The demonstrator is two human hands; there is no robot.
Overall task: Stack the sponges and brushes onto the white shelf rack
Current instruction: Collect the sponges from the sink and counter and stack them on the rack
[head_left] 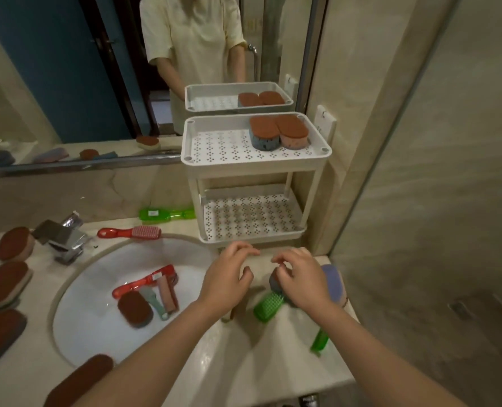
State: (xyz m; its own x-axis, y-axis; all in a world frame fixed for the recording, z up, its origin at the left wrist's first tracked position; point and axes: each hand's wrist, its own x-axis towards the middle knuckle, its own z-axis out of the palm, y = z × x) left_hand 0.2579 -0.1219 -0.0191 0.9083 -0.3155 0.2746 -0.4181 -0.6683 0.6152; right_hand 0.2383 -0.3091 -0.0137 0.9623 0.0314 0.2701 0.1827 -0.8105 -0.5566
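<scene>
The white shelf rack (314, 183) stands on the counter against the mirror. Its top tier holds a blue-grey sponge (263, 133) and a pink sponge (292, 131), both with brown pads up; its lower tier (249, 216) is bare. In front of the rack, my right hand (301, 282) curls over a grey sponge (274, 282) on the counter and grips it. A purple sponge (333, 282) lies just right of that hand. A green brush (267, 307) lies under my right wrist. My left hand (229, 274) hovers beside it, fingers loosely curled and holding nothing.
The white sink (91, 333) holds a red brush (144, 282), a brown-topped sponge (134, 309) and smaller pieces. A red brush (129, 232) and another green brush (167, 215) lie behind it. A chrome tap (64, 239) and several sponges (4, 282) sit left. A glass wall stands right.
</scene>
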